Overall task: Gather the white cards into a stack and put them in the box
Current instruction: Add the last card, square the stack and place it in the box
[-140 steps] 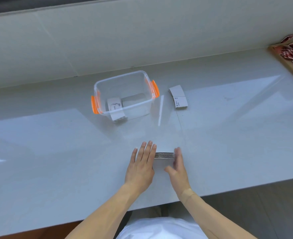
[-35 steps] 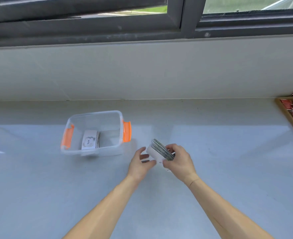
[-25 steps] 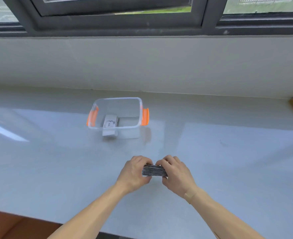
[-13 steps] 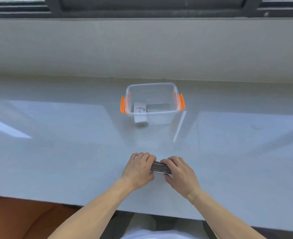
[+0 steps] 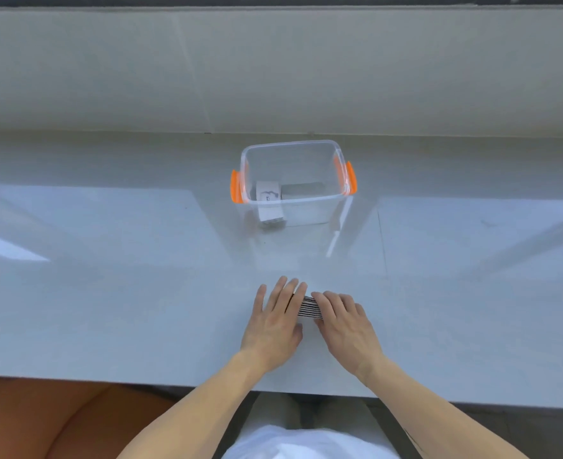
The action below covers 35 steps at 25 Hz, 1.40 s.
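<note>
Two bare hands over one stack of cards (image 5: pixel 310 307), pressed between them low on the pale tabletop (image 5: pixel 108 276). The left hand (image 5: pixel 275 321) lies palm down with fingers straight and spread, its side against the stack's left end; the right hand (image 5: pixel 346 321) curls its fingers over the right end, so the two together form a grip clamped on the stack from both sides. Only the striped card edges show between the fingers; the rest is hidden under both hands, and no card count is possible. Well beyond the grip stands one clear box (image 5: pixel 293 150) with two orange latches, one per side. Inside it lies a second pile of white cards (image 5: pixel 269 202), print too small to read.
</note>
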Motion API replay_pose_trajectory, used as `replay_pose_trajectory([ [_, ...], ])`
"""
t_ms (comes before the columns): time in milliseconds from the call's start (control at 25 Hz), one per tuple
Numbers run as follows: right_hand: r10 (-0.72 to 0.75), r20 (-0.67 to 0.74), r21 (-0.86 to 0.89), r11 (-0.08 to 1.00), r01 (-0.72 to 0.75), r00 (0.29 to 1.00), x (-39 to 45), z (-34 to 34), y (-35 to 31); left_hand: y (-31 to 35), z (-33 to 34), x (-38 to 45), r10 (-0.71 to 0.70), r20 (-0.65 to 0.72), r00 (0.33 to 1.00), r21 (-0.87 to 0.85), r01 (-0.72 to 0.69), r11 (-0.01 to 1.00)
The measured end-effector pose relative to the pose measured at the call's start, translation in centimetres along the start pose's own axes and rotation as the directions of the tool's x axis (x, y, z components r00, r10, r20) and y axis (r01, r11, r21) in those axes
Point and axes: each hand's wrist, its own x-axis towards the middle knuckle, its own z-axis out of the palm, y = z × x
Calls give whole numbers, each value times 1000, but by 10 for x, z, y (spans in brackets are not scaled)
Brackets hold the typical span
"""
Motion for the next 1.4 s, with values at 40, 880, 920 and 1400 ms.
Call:
replay_pose_trajectory([
  [40, 2, 0, 0, 1000, -2, 1000, 1, 0, 0, -5, 0, -2, -46, -34, 998, -123, 42, 992],
  [880, 50, -31, 18, 999, -50, 998, 5, 0, 2, 19, -13, -6, -313, 301, 901, -932, 347, 104],
  [920, 65, -25, 21, 998, -64, 998, 5, 0, 2, 18, -14, -3, -336, 299, 893, -933, 348, 92],
  [1400, 125, -1, 121, 985, -124, 992, 8, 4, 1, 17, -11, 6, -192, 285, 939, -852, 340, 398],
])
